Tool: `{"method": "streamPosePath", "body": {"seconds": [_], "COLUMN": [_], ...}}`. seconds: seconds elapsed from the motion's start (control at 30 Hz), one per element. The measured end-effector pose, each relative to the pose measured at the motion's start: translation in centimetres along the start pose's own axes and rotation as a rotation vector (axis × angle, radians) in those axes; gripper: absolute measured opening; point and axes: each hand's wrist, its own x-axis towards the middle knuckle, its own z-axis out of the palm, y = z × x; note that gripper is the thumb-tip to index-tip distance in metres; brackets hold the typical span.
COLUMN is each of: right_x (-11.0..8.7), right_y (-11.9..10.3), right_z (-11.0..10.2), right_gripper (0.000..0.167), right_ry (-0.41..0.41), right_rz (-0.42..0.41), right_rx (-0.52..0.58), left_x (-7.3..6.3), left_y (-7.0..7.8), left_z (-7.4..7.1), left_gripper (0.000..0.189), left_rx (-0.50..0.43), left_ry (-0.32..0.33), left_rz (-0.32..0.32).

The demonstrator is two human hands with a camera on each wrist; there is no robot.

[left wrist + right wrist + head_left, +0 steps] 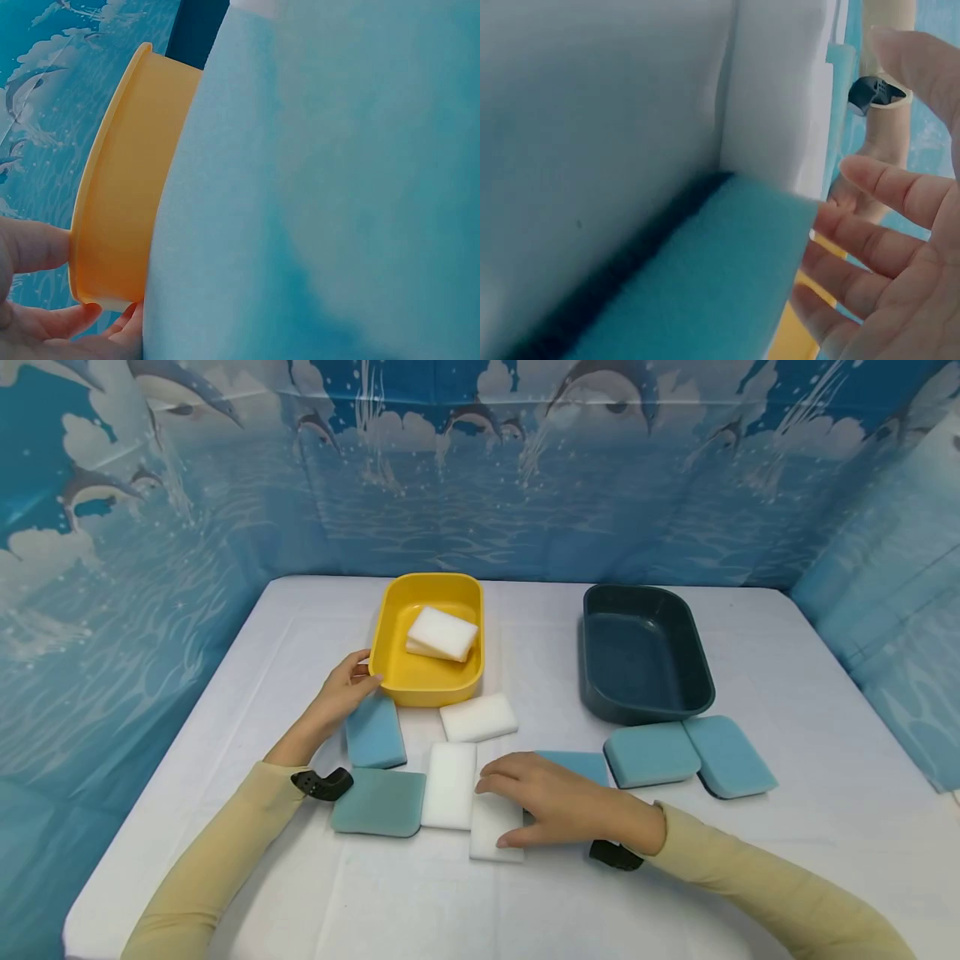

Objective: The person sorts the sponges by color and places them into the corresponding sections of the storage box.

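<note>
My left hand (347, 689) holds the near left corner of a yellow bin (420, 687), its thumb against the rim and the other fingers round the corner in the left wrist view. Inside that bin are white sponges (444, 631), one lying across another. With spread fingers, my right hand (555, 797) hovers low over a white sponge (497, 835) and partly covers a blue sponge (576, 766). In the right wrist view, the fingertips are close beside a blue sponge (705, 277) with a dark underside. Another white sponge (448, 785) lies to the left of the fingers.
A dark blue bin (647, 647) stands at the back right, with two blue-green sponges (654, 753) in front. Near the left wrist lie a blue sponge (375, 732) and a green one (378, 802). One more white sponge (478, 717) sits before the yellow bin.
</note>
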Motion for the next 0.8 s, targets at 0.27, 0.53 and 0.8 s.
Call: {"method": "streamPosePath", "body": {"seconds": [0.27, 0.53, 0.8], "right_x": [-0.4, -0.6, -0.9], "right_y": [-0.4, -0.5, -0.7], "right_z": [0.9, 1.5, 1.5], "right_gripper": [0.075, 0.081, 0.078], "right_ry": [-0.042, -0.049, -0.015], "right_rz": [0.048, 0.072, 0.056], "right_rx": [-0.073, -0.115, -0.106], "left_x": [0.0, 0.1, 0.0], "left_y": [0.0, 0.2, 0.1], "left_z": [-0.1, 0.0, 0.0], "left_gripper": [0.061, 0.062, 0.061], "left_rx": [-0.018, -0.025, -0.024], "left_ry": [-0.007, -0.006, -0.003], "left_rz": [0.009, 0.016, 0.004]}}
